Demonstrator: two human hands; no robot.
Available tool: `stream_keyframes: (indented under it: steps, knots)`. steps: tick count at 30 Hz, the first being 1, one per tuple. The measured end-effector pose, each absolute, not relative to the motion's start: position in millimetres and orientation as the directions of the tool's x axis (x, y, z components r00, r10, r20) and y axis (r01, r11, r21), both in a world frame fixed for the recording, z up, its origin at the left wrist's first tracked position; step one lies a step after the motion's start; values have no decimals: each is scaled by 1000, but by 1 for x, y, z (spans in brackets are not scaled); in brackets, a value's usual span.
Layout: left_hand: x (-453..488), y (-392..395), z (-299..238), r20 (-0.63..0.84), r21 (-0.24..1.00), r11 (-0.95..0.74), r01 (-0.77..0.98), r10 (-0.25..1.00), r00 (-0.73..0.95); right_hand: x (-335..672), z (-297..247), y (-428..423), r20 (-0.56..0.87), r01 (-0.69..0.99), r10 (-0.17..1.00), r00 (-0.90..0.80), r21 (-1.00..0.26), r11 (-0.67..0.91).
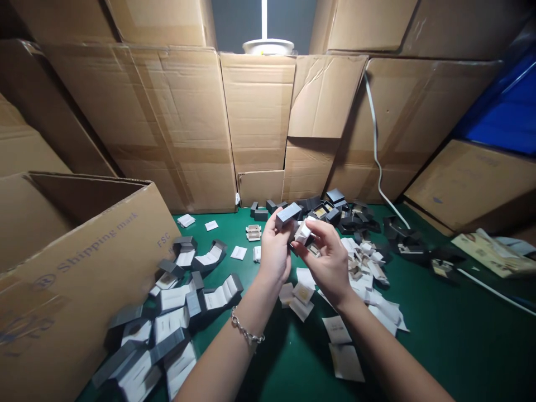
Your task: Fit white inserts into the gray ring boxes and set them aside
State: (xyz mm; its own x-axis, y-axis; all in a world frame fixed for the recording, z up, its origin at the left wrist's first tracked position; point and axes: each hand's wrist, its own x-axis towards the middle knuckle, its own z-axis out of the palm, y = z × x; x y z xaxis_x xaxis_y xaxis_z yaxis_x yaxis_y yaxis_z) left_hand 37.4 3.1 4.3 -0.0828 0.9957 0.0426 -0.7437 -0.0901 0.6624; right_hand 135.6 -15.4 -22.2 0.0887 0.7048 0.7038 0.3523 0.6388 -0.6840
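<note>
Near the middle of the green table, my left hand is closed around a small dark grey box with its lid up. Close beside it, my right hand pinches a small white folded insert at the mouth of the box. Whether the insert sits partly inside the box is hidden by my fingers. Under my hands lie loose white papers. Left of them stand several open dark boxes with white inserts. Behind my right hand is a pile of dark open boxes.
A large open carton stands at the left. Stacked cartons wall off the back. White paper inserts are heaped right of my right hand. A white cable runs down onto the table, and a lamp base sits above.
</note>
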Motion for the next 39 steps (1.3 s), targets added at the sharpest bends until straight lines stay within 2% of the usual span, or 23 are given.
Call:
stream_keyframes:
  steps: [4, 6, 8, 12, 19, 23, 34, 39]
  knots:
    - [32, 0, 10, -120, 572, 239, -785, 971, 208, 137, -22, -14, 707, 355, 698, 113, -685, 636]
    - [28, -1, 10, -135, 558, 351, -752, 932, 335, 138, -20, -13, 678, 314, 722, 138, -721, 617]
    - [26, -2, 9, -109, 576, 384, -721, 911, 398, 138, -18, -12, 640, 251, 751, 161, -763, 596]
    - [26, -3, 8, -54, 627, 332, -705, 921, 386, 138, -13, -14, 604, 179, 777, 178, -796, 579]
    - [26, -4, 9, 57, 666, 184, -723, 954, 296, 140, 6, -29, 704, 543, 710, 22, -604, 583]
    - [27, -4, 9, 89, 664, 144, -734, 959, 269, 142, 14, -33, 720, 604, 694, -19, -545, 582]
    - [32, -3, 5, 149, 694, 56, -718, 964, 219, 147, 11, -29, 644, 491, 764, 32, -676, 549]
    - [30, -3, 6, 120, 715, 53, -697, 973, 197, 150, 13, -27, 599, 536, 800, -24, -668, 516]
